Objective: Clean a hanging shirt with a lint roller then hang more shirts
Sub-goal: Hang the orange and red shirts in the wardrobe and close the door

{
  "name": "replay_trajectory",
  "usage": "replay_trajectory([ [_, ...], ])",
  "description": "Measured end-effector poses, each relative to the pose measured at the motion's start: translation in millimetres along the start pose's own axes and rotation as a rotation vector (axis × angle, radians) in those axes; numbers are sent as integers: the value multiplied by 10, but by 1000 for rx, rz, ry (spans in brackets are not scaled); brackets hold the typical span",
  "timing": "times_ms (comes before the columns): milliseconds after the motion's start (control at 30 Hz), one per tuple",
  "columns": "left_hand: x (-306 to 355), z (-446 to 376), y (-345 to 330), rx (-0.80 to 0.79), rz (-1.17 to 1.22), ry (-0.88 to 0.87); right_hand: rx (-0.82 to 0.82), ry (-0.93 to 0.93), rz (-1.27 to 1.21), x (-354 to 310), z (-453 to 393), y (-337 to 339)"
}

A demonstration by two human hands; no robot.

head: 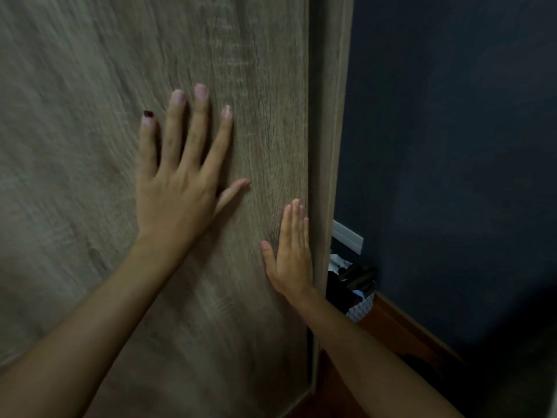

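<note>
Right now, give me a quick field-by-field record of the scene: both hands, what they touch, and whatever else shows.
left hand: open, fingers spread, flat on the wooden door
right hand: open, fingers together, flat on the door near its right edge
door frame: strip just right of the door
wall: dark blue, to the right
basket: patterned, on the floor by the wall, holding dark items
shirts: none in view
lint roller: none in view
image: blurred on the left
</note>
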State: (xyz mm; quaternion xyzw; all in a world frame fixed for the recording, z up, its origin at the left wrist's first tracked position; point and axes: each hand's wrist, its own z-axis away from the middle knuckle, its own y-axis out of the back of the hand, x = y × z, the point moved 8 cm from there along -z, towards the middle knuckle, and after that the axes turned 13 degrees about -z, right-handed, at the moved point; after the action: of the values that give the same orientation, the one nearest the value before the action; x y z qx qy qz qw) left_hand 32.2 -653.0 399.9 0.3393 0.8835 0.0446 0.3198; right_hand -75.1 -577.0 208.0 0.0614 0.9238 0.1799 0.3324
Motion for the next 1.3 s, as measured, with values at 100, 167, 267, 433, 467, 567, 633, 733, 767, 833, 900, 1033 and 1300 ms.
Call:
replay_trajectory([
  [100, 159, -108, -12, 11, 4, 2, 23, -17, 18, 147, -73, 68],
  [167, 242, -169, -22, 10, 7, 2, 33, -26, 26, 236, -108, 100],
  [267, 284, -193, -38, 8, 9, 14, 40, -13, 36, 291, -124, 96],
  [433, 265, -171, -47, 17, -30, 24, 66, 12, 28, 291, -111, 60],
  [467, 270, -175, -50, 13, -35, 24, 67, 18, 26, 299, -111, 56],
  [567, 281, -187, -52, 8, -45, 28, 58, 27, 20, 320, -119, 42],
  [633, 274, -185, -52, 12, -49, 39, 53, 36, 28, 324, -118, 47],
  [733, 272, -182, -51, 10, -52, 46, 41, 50, 29, 330, -116, 78],
  [767, 270, -184, -50, 11, -59, 48, 30, 53, 29, 328, -116, 88],
  [833, 276, -191, -48, 10, -81, 46, 7, 57, 29, 324, -116, 105],
  [900, 279, -194, -35, 5, -105, 48, -28, 49, 38, 310, -116, 128],
  [1033, 261, -187, -1, -84, -52, 41, -137, -3, 76, 237, -78, 221],
  [1300, 91, 369, 224, -454, 62, -14, -448, -47, 280, 40, 32, 655],
])
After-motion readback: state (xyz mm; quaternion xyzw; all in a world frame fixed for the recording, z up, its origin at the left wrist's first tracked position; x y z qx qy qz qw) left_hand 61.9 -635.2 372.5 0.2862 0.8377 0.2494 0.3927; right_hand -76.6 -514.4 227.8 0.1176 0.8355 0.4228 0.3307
